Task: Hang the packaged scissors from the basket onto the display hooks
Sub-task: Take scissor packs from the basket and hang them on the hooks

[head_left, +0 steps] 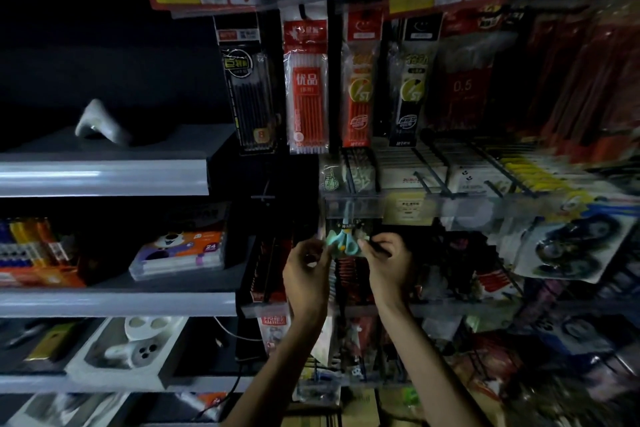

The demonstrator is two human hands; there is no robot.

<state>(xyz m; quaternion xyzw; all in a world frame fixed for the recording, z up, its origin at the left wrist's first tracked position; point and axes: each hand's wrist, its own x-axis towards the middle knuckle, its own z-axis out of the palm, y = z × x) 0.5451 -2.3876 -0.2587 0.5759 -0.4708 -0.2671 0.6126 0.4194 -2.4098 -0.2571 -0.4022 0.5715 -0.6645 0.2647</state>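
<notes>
A packaged pair of scissors with teal handles is gripped at its left edge by the left hand and at its right edge by the right hand. It is held up just below the clear price rail, among hanging stationery packs. The display hook itself cannot be made out in the dim, blurred view, and the basket is not in sight. A missed hang hole is judged the main risk, since the target is obscured; the pack could then slip and fall onto the goods below.
</notes>
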